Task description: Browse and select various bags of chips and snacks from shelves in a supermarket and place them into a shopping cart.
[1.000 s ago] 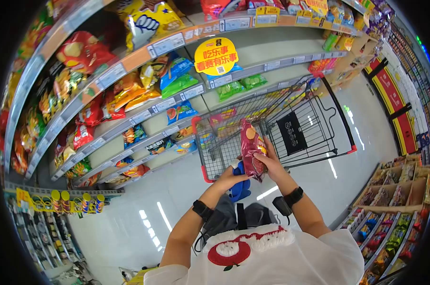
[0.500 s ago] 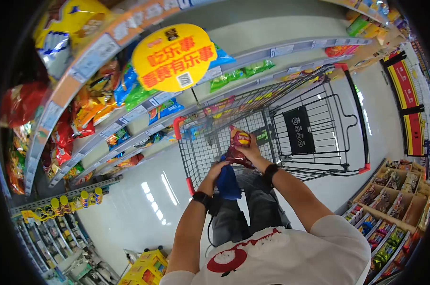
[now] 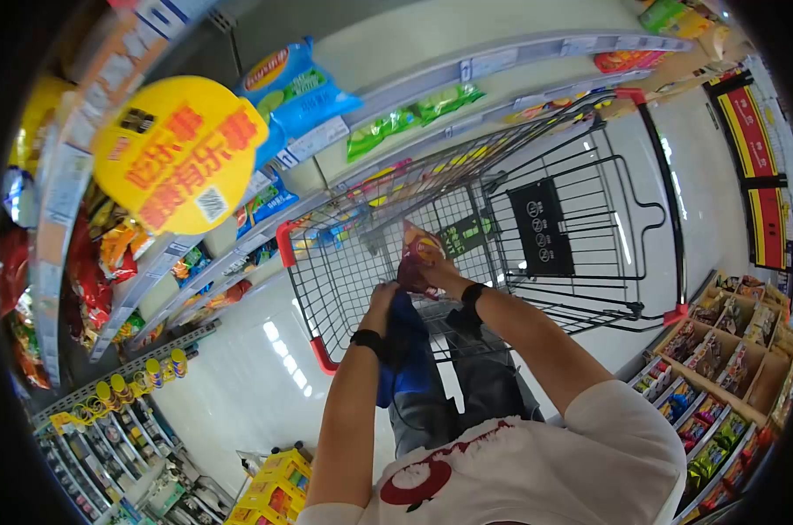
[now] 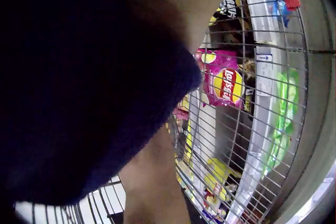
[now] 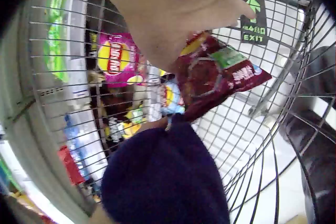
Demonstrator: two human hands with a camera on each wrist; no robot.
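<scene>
Evidently gripping the packet [image 3: 421, 249] between curled fingers and thumb of the right hand [image 3: 442, 276], with no gap left against the film, though hard to tell how tightly. Holding the blue cloth [image 3: 405, 331] at its upper end in the left hand [image 3: 382, 303], fingers bent in and partly hidden. Held over the near side of the cart [image 3: 285, 245], packet and cloth close together, touching or nearly so in the right wrist view. Seems, by judgement, at the stage of handling the packet beside the cloth; next calls for a steady hold on both and a clear separation before any letting go. Dark red film, glossy, creased, pulled to a pointed corner; likely to slip or crackle if squeezed. Soft, matt, fuzzy cloth, drooping in a loose fold. Beyond, thin, stiff wire in a square mesh, with a flat black panel [image 3: 541, 229] on the cart's folding side; past the cart, puffed green packets [image 3: 449, 103] and a smooth, rounded yellow sign [image 3: 179, 156].
</scene>
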